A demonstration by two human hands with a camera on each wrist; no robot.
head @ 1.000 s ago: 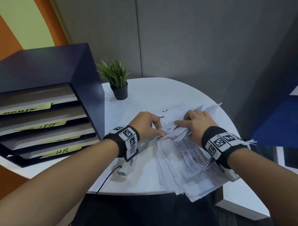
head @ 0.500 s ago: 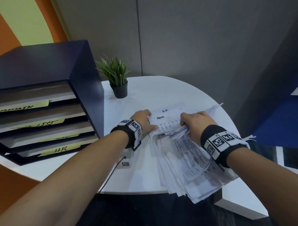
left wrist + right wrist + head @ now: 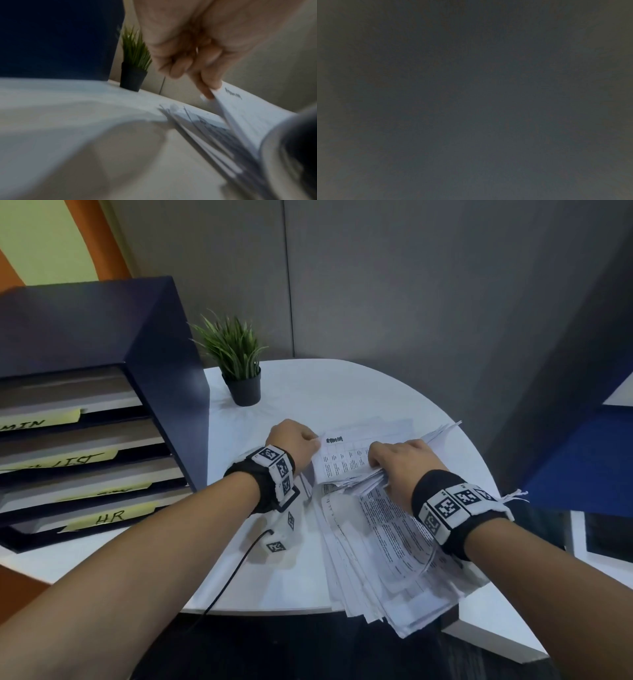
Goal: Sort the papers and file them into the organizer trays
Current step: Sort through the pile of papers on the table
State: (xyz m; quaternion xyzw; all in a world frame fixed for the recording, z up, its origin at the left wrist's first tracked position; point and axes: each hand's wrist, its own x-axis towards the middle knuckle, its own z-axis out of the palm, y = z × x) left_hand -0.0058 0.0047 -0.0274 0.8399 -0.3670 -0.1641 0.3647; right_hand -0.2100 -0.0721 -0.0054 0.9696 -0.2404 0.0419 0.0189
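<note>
A thick, fanned stack of printed papers [image 3: 387, 546] lies on the white round table [image 3: 342, 385], overhanging its near edge. My left hand [image 3: 298, 440] pinches the left corner of the top sheet [image 3: 346, 455], a table-printed page with a dark heading; the left wrist view shows my fingertips [image 3: 208, 89] lifting that sheet [image 3: 248, 108] off the pile. My right hand [image 3: 400, 463] grips a folded-back bundle of papers at the stack's far end, its fingers curled round the edges. The dark blue organizer [image 3: 102, 344] with labelled trays stands at the left. The right wrist view is dark.
A small potted plant [image 3: 239, 368] stands behind the papers beside the organizer. Yellow labels read ADMIN [image 3: 41, 421] and HR [image 3: 109, 517]. A black cable [image 3: 236, 570] with a marker cube lies on the table near my left forearm. Grey walls close the back.
My left hand moved up to the far-left corner of the top sheet and lifted it, uncovering the page with the dark heading. My right hand kept hold of the bundle.
</note>
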